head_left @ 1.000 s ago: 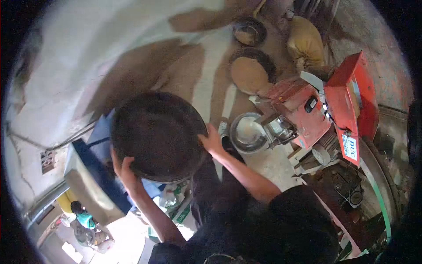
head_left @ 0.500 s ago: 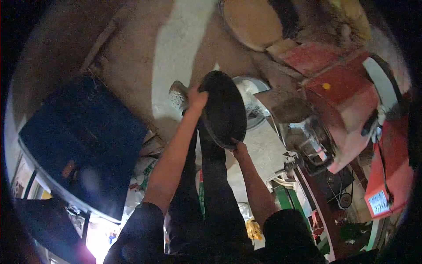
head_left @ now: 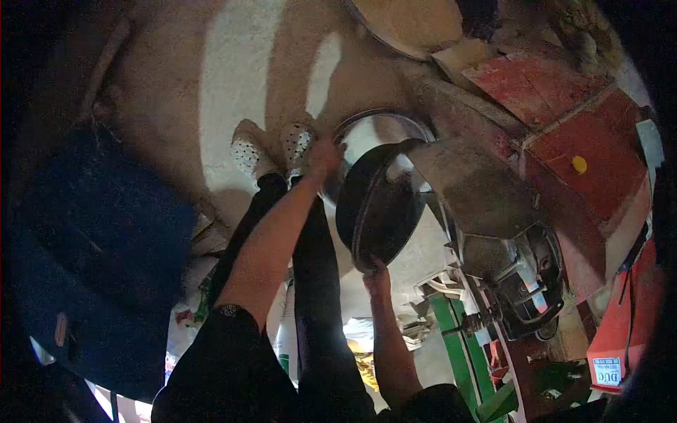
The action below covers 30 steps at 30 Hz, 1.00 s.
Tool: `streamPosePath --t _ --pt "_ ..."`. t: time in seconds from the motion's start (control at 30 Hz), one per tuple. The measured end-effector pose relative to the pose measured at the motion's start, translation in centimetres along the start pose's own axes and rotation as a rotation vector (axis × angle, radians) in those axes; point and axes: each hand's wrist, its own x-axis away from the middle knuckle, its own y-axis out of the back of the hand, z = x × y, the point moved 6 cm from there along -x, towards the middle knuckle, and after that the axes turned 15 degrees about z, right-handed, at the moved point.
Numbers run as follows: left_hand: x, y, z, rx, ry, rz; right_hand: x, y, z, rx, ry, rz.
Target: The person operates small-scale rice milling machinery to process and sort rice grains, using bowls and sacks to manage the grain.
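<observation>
A dark, round, shallow sieve is held tilted, its broad face turned toward the right. My right hand is closed on its near rim. My left hand is by the sieve's far left edge, over the rim of a large round metal basin on the floor. Blur hides whether those left fingers grip anything. Part of the basin is hidden behind the sieve.
A red machine with a dusty metal chute stands to the right. Dark blue sheeting is at left. A round container of tan material is at the top. White perforated shoes are left of the basin.
The sieve has turned from nearly upright to tilted rightward and come slightly nearer. My left hand has come away from its previous hold on the sieve's edge. The view has shifted.
</observation>
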Motion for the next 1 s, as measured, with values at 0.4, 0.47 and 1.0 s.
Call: streamPosePath --t 0.4,0.47,1.0 --pt "-3.1 2.5 7.6 0.011 0.011 0.569 0.5 -8.6 3.5 -0.249 0.095 0.062" --pt "-3.8 4.0 12.1 0.288 -0.152 0.439 0.1 -8.6 3.9 -0.237 0.109 0.051" --pt "9.4 19.7 28.5 0.823 0.099 -0.081 -14.7 -9.4 0.6 -0.332 0.191 0.05"
